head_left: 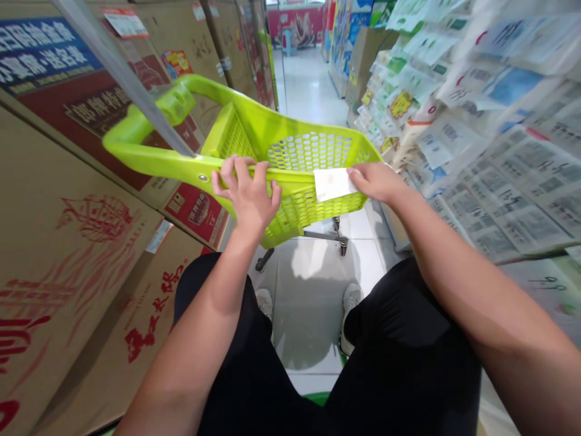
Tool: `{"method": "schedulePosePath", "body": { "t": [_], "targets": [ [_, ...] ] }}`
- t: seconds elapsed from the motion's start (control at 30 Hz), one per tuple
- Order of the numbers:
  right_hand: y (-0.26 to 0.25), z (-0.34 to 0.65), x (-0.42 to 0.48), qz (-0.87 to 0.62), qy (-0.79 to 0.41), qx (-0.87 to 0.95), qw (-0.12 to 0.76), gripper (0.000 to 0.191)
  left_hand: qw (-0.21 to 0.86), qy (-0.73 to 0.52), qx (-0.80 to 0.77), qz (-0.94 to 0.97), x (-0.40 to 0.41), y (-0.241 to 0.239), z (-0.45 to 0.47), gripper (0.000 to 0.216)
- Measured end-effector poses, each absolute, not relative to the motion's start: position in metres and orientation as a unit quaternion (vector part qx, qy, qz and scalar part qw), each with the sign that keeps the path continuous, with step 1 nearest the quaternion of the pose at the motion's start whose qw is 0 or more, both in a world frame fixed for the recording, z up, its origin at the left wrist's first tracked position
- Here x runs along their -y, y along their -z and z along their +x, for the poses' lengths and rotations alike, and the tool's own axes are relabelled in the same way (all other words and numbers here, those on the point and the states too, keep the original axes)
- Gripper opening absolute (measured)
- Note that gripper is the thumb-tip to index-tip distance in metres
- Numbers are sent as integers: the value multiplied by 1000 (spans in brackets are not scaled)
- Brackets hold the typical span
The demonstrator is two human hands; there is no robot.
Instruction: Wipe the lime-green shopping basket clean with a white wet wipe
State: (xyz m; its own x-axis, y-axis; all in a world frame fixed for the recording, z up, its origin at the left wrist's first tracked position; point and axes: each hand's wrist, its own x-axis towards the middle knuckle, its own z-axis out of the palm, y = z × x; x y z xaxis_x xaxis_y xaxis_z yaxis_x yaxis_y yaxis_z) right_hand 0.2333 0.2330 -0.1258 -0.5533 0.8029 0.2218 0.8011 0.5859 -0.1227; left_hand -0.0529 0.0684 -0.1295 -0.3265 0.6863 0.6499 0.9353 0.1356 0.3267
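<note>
A lime-green plastic shopping cart (254,142) with perforated basket walls stands in front of me, its long side towards me. My left hand (249,192) has its fingers hooked over the near rim, gripping it. A white wipe (334,184), or a folded paper tissue, lies against the same rim further right. Pinched at its right end by my right hand (376,180), the wipe hangs flat over the basket's side. My right fingers are partly hidden behind the wipe and the rim.
Stacked cardboard cartons (149,242) line the left side. On the right are shelves of plastic-wrapped packs (499,181) with handwritten prices. A grey pole (131,79) rises from the cart. A tiled aisle (311,75) leads to a blue stool (287,40).
</note>
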Motion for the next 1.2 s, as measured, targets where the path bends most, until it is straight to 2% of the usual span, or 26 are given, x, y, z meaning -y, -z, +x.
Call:
{"method": "schedulePosePath", "body": {
  "t": [0.3, 0.5, 0.63, 0.8, 0.9, 1.07, 1.2],
  "targets": [
    [130, 192, -194, -237, -13, 927, 290, 61, 224, 385, 704, -554, -83, 139, -50, 37],
    [124, 165, -180, -221, 17, 902, 371, 63, 237, 401, 680, -566, -89, 139, -46, 47],
    [128, 149, -186, -268, 42, 901, 340, 72, 214, 396, 691, -566, -90, 137, -40, 41],
    [122, 153, -192, -392, 43, 899, 190, 81, 209, 378, 689, -583, -88, 136, -40, 43],
    [117, 177, -205, -468, 44, 870, 147, 85, 205, 368, 680, -600, -82, 130, -40, 42],
    [120, 212, -226, -554, 46, 821, 135, 90, 176, 354, 661, -638, -72, 117, -32, 49],
    [123, 186, -207, -446, 46, 874, 189, 88, 178, 340, 649, -656, -73, 118, -21, 59]
  ]
}}
